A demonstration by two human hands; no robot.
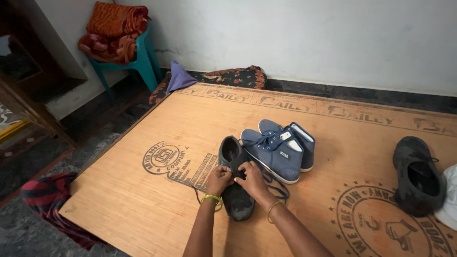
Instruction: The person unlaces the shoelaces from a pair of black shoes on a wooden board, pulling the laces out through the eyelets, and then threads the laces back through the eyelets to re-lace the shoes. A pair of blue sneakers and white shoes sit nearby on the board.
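1. Pinching at the lace area of a dark grey shoe (pixel 236 190), the left hand (pixel 218 180) and right hand (pixel 251 177) meet over its middle; the fingers of both are clenched on what looks like its lace, though the exact grip is too small to see clearly.
2. That shoe lies on the plywood board (pixel 143 200) on the floor, just short of centre, with its opening toward 12 o'clock and its toe toward the person.
3. My judgement on handling: the shoe looks light and soft-sided, with a firmer sole; the lace is thin, limp and apt to slip, so it is best taken near the eyelets, and the shoe by its heel or sole.
4. Count: two blue high-top shoes (pixel 278 150) lying together, touching the dark shoe at its 1 o'clock; a second dark grey shoe (pixel 419 173) well apart at 3 o'clock; so four shoes in all.
5. One green plastic chair (pixel 138 62) with folded cloths stands at 11 o'clock.
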